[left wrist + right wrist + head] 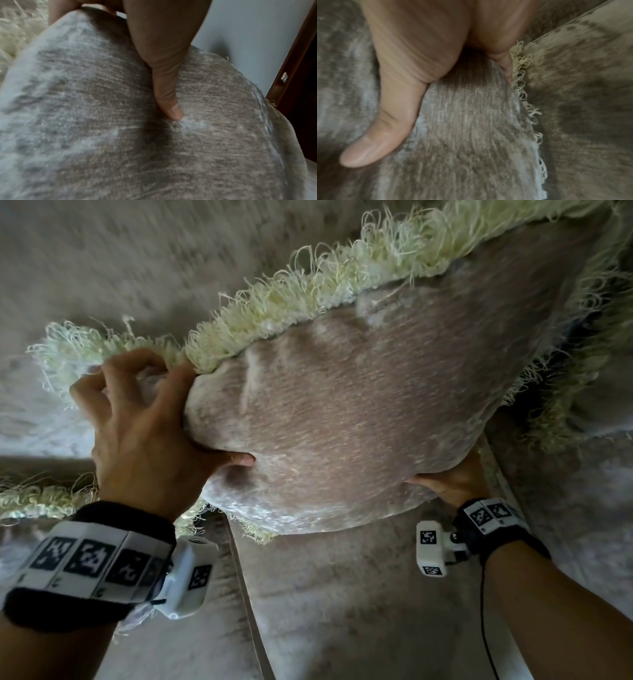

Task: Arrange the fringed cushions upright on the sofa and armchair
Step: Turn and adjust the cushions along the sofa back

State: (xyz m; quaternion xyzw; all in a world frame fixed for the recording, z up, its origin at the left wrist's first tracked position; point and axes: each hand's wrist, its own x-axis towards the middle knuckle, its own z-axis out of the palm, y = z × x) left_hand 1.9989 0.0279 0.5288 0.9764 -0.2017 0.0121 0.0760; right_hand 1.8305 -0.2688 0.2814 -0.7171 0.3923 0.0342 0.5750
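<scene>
While both hands are gripping it, the fringed cushion [342,419] is hanging clear above the sofa seat [342,611], with the sofa's backrest [120,268] rising behind it. The left hand [147,436] is curling round the cushion's upper left corner — thumb [169,94] dimpling the near face, fingers hooked over the fringed edge [308,289] to the far side. The right hand [452,484] is clasping the lower right edge, thumb [385,128] lying across the near face; its fingers are tucked behind, so only the wrist view is showing the pinch.

Judging by how the fabric is denting under each thumb, the cushion is handling as soft, light and squashy — not fragile, and its ribbed velvety cover is looking grippy rather than slick. Corners and edges are the sensible holds, since the middle is simply giving way; the loose fringe threads are likely to snag or pull if grabbed alone.

Its broad face is turning toward the person, and its top fringed edge is running aslant, low at the left hand and climbing away to the right. Another fringed piece [37,498] is lying on the seat to the left of the held cushion, and more fringe [582,354] is showing just beyond its right side.
</scene>
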